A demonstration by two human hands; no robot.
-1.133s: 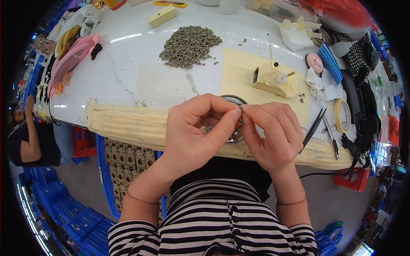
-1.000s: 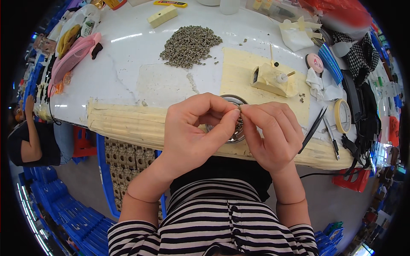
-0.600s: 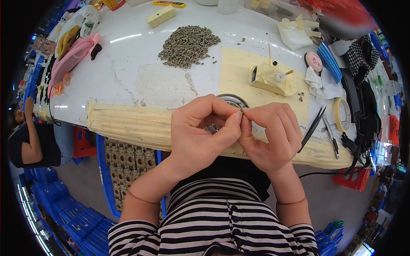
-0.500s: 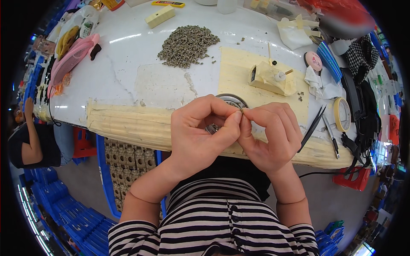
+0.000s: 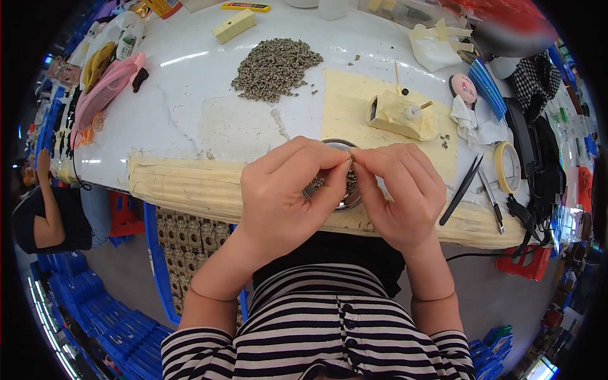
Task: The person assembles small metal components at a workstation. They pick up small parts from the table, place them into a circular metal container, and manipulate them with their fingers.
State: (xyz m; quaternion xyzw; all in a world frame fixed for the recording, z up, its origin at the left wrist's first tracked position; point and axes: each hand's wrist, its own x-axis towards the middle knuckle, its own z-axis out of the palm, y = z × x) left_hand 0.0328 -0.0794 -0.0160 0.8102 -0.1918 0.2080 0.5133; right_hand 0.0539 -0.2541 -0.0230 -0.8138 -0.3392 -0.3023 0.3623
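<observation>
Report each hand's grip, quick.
Left hand: closed, thumb and forefinger pinching a tiny piece, too small to identify.
Right hand: closed, fingertips pinching at the same tiny piece.

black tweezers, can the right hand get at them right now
Probably yes: the black tweezers lie uncovered beside the right hand, though it seems to be pinching a small piece.

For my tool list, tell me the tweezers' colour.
The tweezers are black, seen best in the head view.
</observation>
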